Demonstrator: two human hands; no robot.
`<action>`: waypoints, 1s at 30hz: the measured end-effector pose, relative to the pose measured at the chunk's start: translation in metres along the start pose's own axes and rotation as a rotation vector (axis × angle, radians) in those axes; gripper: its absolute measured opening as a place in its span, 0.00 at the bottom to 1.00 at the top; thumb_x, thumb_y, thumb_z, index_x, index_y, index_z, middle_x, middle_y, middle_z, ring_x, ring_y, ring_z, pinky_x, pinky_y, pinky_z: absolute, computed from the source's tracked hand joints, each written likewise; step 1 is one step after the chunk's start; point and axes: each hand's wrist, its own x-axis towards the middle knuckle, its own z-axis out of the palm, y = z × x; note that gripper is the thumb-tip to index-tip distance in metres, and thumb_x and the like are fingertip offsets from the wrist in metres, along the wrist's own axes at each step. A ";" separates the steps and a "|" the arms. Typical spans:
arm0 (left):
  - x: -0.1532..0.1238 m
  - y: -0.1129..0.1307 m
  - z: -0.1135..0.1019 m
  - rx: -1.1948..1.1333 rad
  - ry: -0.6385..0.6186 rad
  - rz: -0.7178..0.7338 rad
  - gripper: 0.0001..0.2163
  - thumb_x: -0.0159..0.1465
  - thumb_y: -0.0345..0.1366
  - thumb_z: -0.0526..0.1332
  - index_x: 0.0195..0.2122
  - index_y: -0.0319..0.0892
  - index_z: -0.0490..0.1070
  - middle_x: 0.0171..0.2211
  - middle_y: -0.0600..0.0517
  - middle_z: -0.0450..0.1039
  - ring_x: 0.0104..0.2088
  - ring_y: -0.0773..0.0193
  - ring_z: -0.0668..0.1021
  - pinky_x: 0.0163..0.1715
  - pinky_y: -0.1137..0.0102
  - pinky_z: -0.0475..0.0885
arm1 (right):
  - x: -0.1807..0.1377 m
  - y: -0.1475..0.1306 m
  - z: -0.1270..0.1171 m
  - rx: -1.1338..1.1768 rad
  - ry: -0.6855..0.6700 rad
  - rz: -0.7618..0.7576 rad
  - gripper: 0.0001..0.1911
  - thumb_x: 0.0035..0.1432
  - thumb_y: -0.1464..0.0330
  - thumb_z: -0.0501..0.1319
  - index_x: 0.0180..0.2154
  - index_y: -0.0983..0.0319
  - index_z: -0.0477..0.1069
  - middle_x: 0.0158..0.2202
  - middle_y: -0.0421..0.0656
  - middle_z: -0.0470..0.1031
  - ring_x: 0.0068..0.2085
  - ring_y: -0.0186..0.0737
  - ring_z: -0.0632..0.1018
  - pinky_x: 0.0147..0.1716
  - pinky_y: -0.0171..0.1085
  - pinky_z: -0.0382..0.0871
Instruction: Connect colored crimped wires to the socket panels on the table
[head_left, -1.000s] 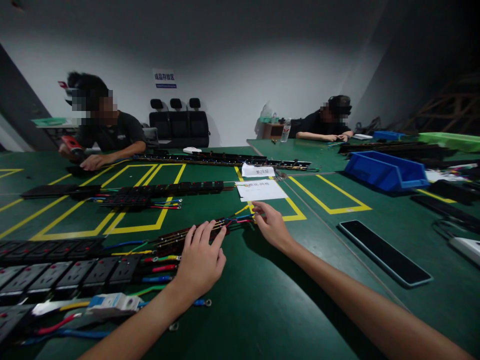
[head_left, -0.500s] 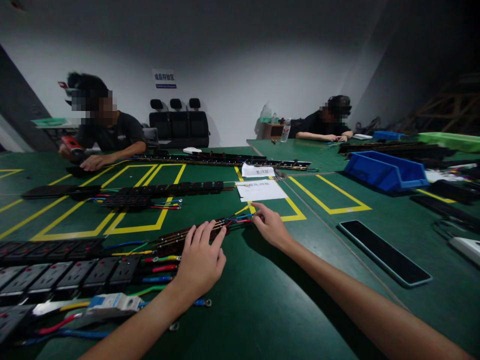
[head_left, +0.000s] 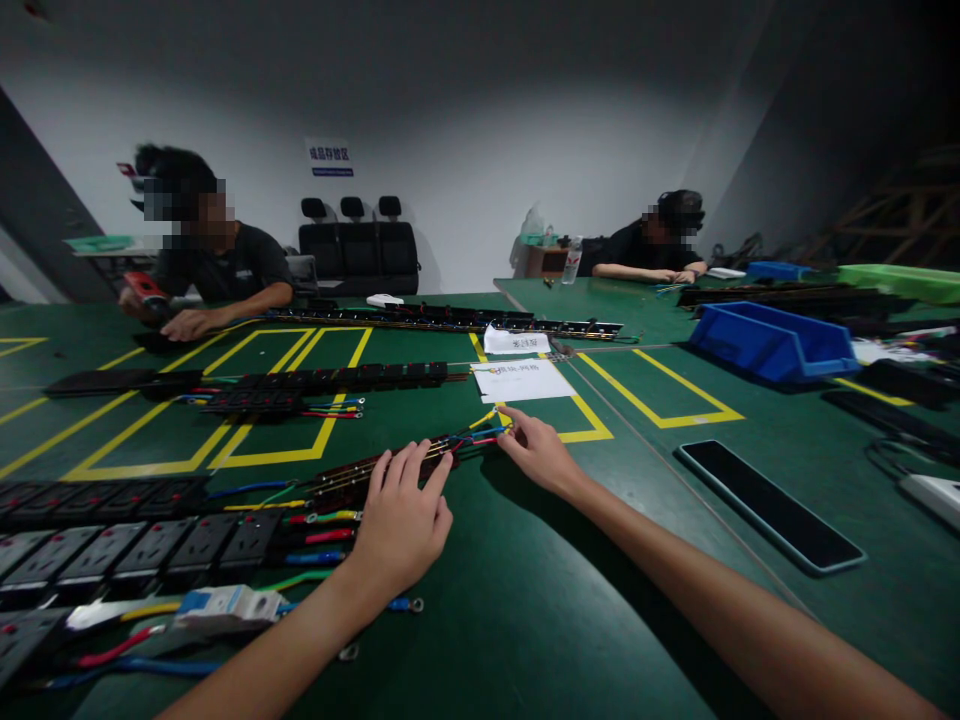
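Observation:
My left hand point(head_left: 405, 512) lies with its fingers spread over a dark strip point(head_left: 341, 484) that has brass-coloured rails along it, pressing on its right end. Yellow, blue and red wires point(head_left: 474, 438) come out of that end. At their tips, my right hand point(head_left: 538, 450) is closed in a pinch on the wire ends; the fingers partly hide which wires they hold. The yellow wire point(head_left: 484, 419) runs up to a ring terminal beside the right index finger. Left of my left hand lie rows of black socket strips point(head_left: 161, 555) with coloured wires ending in terminals.
A phone point(head_left: 769, 505) lies right of my right arm, with a blue bin point(head_left: 772, 345) behind it. Paper labels point(head_left: 523, 380) and another socket strip point(head_left: 337, 378) lie farther back. Across the table, one person holds a red power tool point(head_left: 146, 290); another person sits at far right.
My right hand has shifted slightly left, and the wire ends at its fingertips have moved a little. My left hand stays on the strip.

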 end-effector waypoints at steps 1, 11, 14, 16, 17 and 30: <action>0.000 0.000 0.000 0.001 -0.001 -0.002 0.24 0.66 0.34 0.55 0.64 0.44 0.68 0.63 0.40 0.66 0.63 0.45 0.68 0.64 0.44 0.59 | 0.000 0.000 0.000 -0.001 -0.006 -0.001 0.28 0.62 0.63 0.55 0.61 0.68 0.69 0.29 0.42 0.74 0.33 0.41 0.72 0.34 0.38 0.61; 0.000 0.001 -0.001 0.007 -0.001 -0.021 0.24 0.66 0.35 0.56 0.64 0.45 0.68 0.63 0.40 0.67 0.63 0.45 0.68 0.64 0.44 0.59 | -0.002 0.000 0.001 -0.054 -0.003 -0.029 0.27 0.64 0.60 0.56 0.59 0.67 0.70 0.31 0.43 0.75 0.35 0.43 0.73 0.35 0.38 0.62; 0.000 0.001 -0.001 0.005 0.002 -0.021 0.24 0.66 0.35 0.56 0.63 0.45 0.69 0.63 0.40 0.67 0.63 0.45 0.68 0.64 0.44 0.60 | -0.002 0.002 0.002 -0.063 -0.001 -0.029 0.26 0.64 0.60 0.56 0.58 0.67 0.69 0.32 0.44 0.75 0.36 0.43 0.73 0.36 0.38 0.62; 0.001 0.001 -0.001 0.004 0.000 -0.023 0.24 0.65 0.35 0.56 0.63 0.45 0.69 0.63 0.40 0.67 0.63 0.45 0.68 0.64 0.44 0.60 | -0.002 0.003 0.003 -0.063 0.004 -0.032 0.25 0.64 0.60 0.56 0.58 0.67 0.69 0.32 0.43 0.75 0.36 0.43 0.73 0.36 0.38 0.63; 0.001 0.001 -0.001 0.004 0.000 -0.022 0.24 0.66 0.35 0.56 0.63 0.45 0.69 0.63 0.40 0.67 0.63 0.45 0.68 0.64 0.44 0.60 | -0.002 0.003 0.003 -0.060 0.009 -0.032 0.25 0.64 0.60 0.56 0.58 0.66 0.69 0.32 0.43 0.75 0.36 0.43 0.74 0.36 0.38 0.63; 0.000 0.000 -0.001 0.003 0.011 -0.012 0.24 0.66 0.34 0.55 0.63 0.45 0.68 0.62 0.41 0.68 0.63 0.45 0.68 0.63 0.43 0.60 | -0.003 -0.003 -0.001 0.102 0.100 0.066 0.17 0.66 0.58 0.52 0.48 0.62 0.70 0.26 0.39 0.72 0.29 0.41 0.73 0.31 0.37 0.60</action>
